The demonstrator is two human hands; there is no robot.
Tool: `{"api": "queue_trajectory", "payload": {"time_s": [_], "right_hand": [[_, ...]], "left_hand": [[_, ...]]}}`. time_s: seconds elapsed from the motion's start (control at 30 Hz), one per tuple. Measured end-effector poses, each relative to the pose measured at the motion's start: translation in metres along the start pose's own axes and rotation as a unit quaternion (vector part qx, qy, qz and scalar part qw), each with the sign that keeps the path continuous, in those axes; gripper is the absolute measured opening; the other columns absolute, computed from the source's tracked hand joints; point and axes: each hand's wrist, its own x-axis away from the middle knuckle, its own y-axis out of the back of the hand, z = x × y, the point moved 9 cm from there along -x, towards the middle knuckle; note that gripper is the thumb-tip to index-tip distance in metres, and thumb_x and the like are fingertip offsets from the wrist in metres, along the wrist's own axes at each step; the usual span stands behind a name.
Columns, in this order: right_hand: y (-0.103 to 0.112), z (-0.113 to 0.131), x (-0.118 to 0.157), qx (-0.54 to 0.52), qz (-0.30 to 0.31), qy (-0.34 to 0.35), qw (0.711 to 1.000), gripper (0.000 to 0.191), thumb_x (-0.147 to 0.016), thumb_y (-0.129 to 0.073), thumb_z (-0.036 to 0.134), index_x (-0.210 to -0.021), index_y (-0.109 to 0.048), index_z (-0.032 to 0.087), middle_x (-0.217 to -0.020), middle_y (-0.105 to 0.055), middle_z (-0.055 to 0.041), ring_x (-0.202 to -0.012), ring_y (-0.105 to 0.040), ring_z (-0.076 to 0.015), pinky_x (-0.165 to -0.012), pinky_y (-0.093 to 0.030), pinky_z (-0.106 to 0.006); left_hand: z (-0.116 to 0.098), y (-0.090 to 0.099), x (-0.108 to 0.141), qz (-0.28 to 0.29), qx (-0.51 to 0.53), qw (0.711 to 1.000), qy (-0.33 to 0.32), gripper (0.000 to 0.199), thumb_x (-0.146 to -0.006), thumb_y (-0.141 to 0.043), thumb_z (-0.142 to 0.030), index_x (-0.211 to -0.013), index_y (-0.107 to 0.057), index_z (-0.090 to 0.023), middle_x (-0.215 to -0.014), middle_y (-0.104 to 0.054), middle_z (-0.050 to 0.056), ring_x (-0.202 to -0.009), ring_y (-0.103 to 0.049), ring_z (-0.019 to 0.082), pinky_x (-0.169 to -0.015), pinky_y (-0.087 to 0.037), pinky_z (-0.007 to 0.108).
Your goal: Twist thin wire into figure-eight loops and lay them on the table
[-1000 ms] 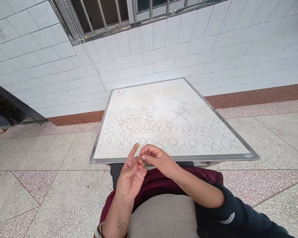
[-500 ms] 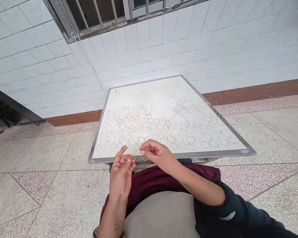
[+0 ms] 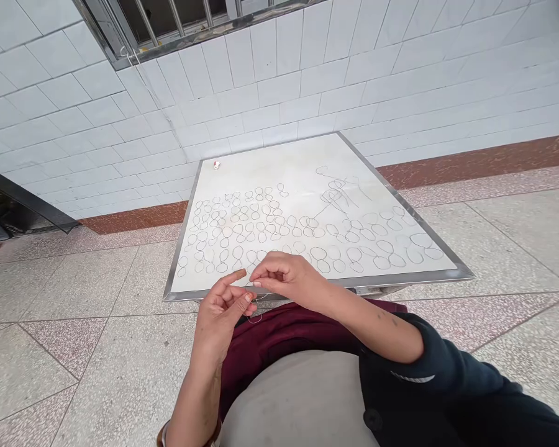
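Observation:
My left hand (image 3: pixel 222 313) is in front of the table's near edge, thumb and fingers pinched on a thin, pale strand with its index finger stretched out. A small loop of the strand (image 3: pixel 255 321) hangs below the fingertips. Close beside it, my right hand (image 3: pixel 294 280) pinches the same strand between thumb and index finger; whether it is wire or thread I cannot tell. Beyond both hands, many thin figure-eight loops (image 3: pixel 354 254) lie in rows across the white tabletop (image 3: pixel 270 158). A loose tangle of thin strands (image 3: pixel 336 192) is farther back on the right.
A metal rim (image 3: pixel 414 277) edges the table. Near its far left corner sits a small white and red object (image 3: pixel 217 165). Behind stands a white tiled wall (image 3: pixel 279 93) with a barred window (image 3: pixel 177 18). Speckled floor (image 3: pixel 121 366) surrounds the table.
My left hand has tilted to the right and its fingers have come closer to the right hand. The right hand has shifted slightly left and up. The strand's loop now hangs lower.

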Motion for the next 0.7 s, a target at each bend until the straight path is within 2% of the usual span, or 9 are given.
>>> {"api": "queue_trajectory", "payload": {"time_s": [0.13,0.2,0.3,0.4,0.57,0.7], "right_hand": [[0.004,-0.007,0.006,-0.032,-0.038,-0.015,0.999,0.020,-0.088,-0.059,0.036,-0.105,-0.066,0.027,-0.095,-0.063,-0.0042,-0.085,-0.059,-0.0180,-0.072,-0.046,-0.032],[-0.003,-0.016,0.012,-0.059,-0.026,-0.047,0.997,0.022,-0.088,-0.059,0.036,-0.107,-0.064,0.026,-0.096,-0.064,-0.0043,-0.087,-0.059,-0.0186,-0.073,-0.046,-0.032],[-0.021,-0.027,0.021,-0.122,0.012,-0.094,0.988,0.021,-0.086,-0.062,0.034,-0.104,-0.063,0.024,-0.093,-0.065,-0.0033,-0.085,-0.061,-0.0176,-0.072,-0.047,-0.031],[-0.032,-0.032,0.024,-0.184,0.018,-0.110,0.977,0.019,-0.085,-0.062,0.032,-0.101,-0.062,0.023,-0.092,-0.066,-0.0030,-0.084,-0.062,-0.0171,-0.073,-0.048,-0.031],[-0.033,-0.037,0.025,-0.207,-0.008,-0.130,0.970,0.016,-0.081,-0.067,0.032,-0.093,-0.061,0.023,-0.085,-0.063,0.0001,-0.077,-0.058,-0.0143,-0.070,-0.045,-0.029],[-0.036,-0.034,0.025,-0.226,0.005,-0.142,0.964,0.020,-0.081,-0.067,0.039,-0.087,-0.061,0.021,-0.082,-0.061,0.0007,-0.074,-0.055,-0.0136,-0.069,-0.043,-0.029]], "left_hand": [[0.002,0.005,0.001,-0.070,0.058,0.996,-0.011,0.047,-0.072,-0.077,-0.026,-0.116,-0.063,-0.019,-0.073,-0.069,-0.001,-0.065,-0.065,0.012,-0.067,-0.052,0.025],[0.004,0.006,0.001,-0.084,0.093,0.992,-0.012,0.048,-0.071,-0.078,-0.025,-0.116,-0.062,-0.019,-0.072,-0.068,-0.002,-0.065,-0.065,0.012,-0.068,-0.052,0.026],[0.005,0.004,0.002,-0.087,0.137,0.986,-0.020,0.047,-0.072,-0.077,-0.023,-0.116,-0.061,-0.020,-0.073,-0.067,-0.003,-0.065,-0.064,0.011,-0.069,-0.052,0.025],[0.007,0.002,0.003,-0.092,0.151,0.984,-0.026,0.047,-0.073,-0.077,-0.023,-0.117,-0.061,-0.020,-0.072,-0.067,-0.004,-0.064,-0.061,0.010,-0.070,-0.050,0.025],[0.010,0.002,0.006,-0.106,0.156,0.982,-0.024,0.053,-0.072,-0.077,-0.021,-0.122,-0.058,-0.021,-0.074,-0.068,-0.004,-0.063,-0.058,0.008,-0.067,-0.046,0.022],[0.011,0.004,0.008,-0.120,0.159,0.979,-0.031,0.055,-0.072,-0.077,-0.021,-0.124,-0.058,-0.022,-0.075,-0.067,-0.004,-0.064,-0.057,0.008,-0.067,-0.046,0.022]]}}
